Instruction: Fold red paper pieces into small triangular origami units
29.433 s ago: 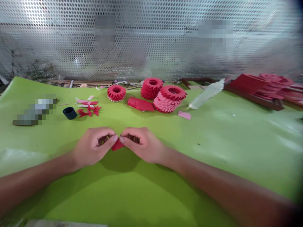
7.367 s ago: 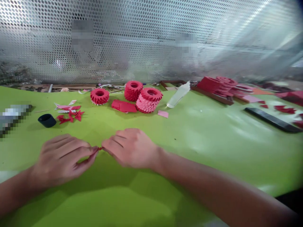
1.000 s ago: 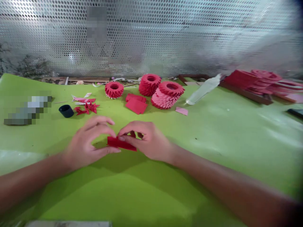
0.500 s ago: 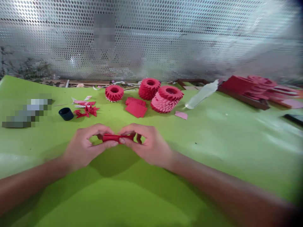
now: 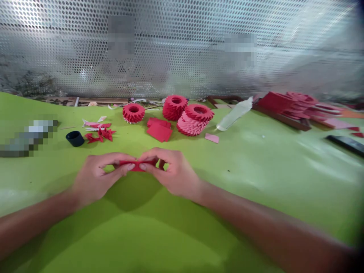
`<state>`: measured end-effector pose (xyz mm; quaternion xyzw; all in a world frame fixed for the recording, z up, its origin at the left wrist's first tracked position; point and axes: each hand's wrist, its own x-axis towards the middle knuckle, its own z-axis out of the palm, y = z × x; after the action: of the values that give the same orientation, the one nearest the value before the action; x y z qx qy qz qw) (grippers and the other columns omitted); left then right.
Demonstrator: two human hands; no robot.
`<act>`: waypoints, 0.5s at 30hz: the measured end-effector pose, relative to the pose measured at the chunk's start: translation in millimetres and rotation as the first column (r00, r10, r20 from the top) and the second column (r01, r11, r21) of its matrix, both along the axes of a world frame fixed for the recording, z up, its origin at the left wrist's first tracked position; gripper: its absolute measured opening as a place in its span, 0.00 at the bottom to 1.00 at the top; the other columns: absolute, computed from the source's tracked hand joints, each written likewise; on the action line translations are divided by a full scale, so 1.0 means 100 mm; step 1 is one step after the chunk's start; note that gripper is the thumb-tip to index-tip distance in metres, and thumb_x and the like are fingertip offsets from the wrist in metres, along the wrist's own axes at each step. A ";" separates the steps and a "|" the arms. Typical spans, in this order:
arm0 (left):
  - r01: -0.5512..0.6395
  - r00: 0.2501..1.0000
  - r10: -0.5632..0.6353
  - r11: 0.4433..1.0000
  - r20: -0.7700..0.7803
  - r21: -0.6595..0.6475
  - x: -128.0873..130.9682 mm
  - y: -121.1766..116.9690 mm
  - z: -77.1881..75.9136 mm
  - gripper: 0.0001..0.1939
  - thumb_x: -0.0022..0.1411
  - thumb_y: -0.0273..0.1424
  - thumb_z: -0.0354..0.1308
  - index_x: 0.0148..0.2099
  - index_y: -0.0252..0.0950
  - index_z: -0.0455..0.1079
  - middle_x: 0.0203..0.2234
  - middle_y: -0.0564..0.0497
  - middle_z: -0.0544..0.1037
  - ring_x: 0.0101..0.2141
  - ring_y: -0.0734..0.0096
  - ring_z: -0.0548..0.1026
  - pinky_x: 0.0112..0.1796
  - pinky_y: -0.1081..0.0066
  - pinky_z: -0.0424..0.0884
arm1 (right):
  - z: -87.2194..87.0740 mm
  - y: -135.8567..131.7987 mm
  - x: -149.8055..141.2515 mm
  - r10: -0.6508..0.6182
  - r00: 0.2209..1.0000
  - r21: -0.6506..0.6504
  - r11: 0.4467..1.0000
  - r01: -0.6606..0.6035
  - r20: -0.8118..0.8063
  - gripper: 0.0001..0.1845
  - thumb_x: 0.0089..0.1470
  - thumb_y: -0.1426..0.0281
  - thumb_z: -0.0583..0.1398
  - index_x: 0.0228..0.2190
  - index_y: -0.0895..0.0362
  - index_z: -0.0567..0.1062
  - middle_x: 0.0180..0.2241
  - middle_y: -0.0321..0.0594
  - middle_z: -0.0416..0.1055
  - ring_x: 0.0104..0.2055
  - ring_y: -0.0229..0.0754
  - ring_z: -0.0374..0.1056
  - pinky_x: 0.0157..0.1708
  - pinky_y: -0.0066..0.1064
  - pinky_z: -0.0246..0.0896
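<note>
A small folded piece of red paper (image 5: pixel 137 167) is pinched between both hands, a little above the green table. My left hand (image 5: pixel 98 172) grips its left end, with the thumb in front and the fingers behind. On the right end, my right hand (image 5: pixel 173 168) holds it in the same way, the two thumb tips close together. Beyond the hands lie cut red paper pieces (image 5: pixel 159 131) and several red folded paper bits (image 5: pixel 101 135). Behind these stand ring-shaped stacks of folded paper: a small red one (image 5: pixel 133 113), a taller red one (image 5: pixel 174 107) and a pink-and-red one (image 5: pixel 194 121).
A black cup-like ring (image 5: pixel 75 138) stands at the left. Towards the right are a pink paper piece (image 5: pixel 212 138), a whitish glue tube (image 5: pixel 234 113), a brown tray (image 5: pixel 284 118) heaped with red and pink paper, and a dark phone-like object (image 5: pixel 347 145). A perforated metal sheet (image 5: pixel 170 49) rises behind.
The thumbs have pressed the red paper flatter, and its rolled upper edge now shows less. My left thumb has shifted slightly left. The whole view has shifted a little.
</note>
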<state>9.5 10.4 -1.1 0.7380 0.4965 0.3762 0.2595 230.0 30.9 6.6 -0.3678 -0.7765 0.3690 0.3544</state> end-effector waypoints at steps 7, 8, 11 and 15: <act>-0.027 1.000 0.027 0.999 -0.011 -0.026 0.00 -0.01 0.02 0.10 0.63 0.41 0.63 0.42 0.46 0.82 0.27 0.57 0.85 0.27 0.71 0.81 0.26 0.78 0.73 | 0.00 0.01 -0.01 -0.007 1.000 -0.036 0.999 0.007 -0.003 0.08 0.60 0.67 0.64 0.39 0.55 0.83 0.37 0.36 0.82 0.35 0.37 0.75 0.31 0.25 0.66; -0.036 0.999 0.035 0.999 -0.015 -0.034 0.00 -0.01 0.02 0.10 0.63 0.42 0.63 0.42 0.46 0.83 0.28 0.56 0.85 0.27 0.71 0.81 0.26 0.78 0.73 | 0.00 0.01 -0.01 -0.016 1.000 -0.038 0.999 0.016 0.001 0.08 0.60 0.67 0.64 0.38 0.55 0.83 0.36 0.36 0.82 0.34 0.37 0.74 0.31 0.25 0.66; -0.056 0.998 0.055 0.997 -0.028 -0.054 -0.01 -0.02 0.02 0.13 0.63 0.45 0.63 0.42 0.45 0.83 0.27 0.55 0.85 0.26 0.70 0.81 0.24 0.78 0.72 | -0.01 0.01 -0.01 -0.039 0.999 -0.043 0.998 0.040 0.021 0.08 0.60 0.67 0.64 0.38 0.55 0.83 0.34 0.36 0.82 0.32 0.37 0.73 0.29 0.26 0.64; -0.063 0.998 0.061 0.996 -0.033 -0.066 -0.02 -0.02 0.03 0.14 0.62 0.47 0.63 0.42 0.45 0.82 0.24 0.54 0.84 0.24 0.68 0.80 0.21 0.77 0.71 | -0.01 0.01 0.00 -0.046 0.998 -0.052 0.998 0.048 0.041 0.09 0.60 0.65 0.63 0.39 0.55 0.83 0.36 0.38 0.82 0.34 0.40 0.74 0.29 0.27 0.65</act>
<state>7.9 8.1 1.6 0.7188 0.5354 0.3559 0.2646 229.5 31.8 5.9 -0.4023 -0.7645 0.3736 0.3378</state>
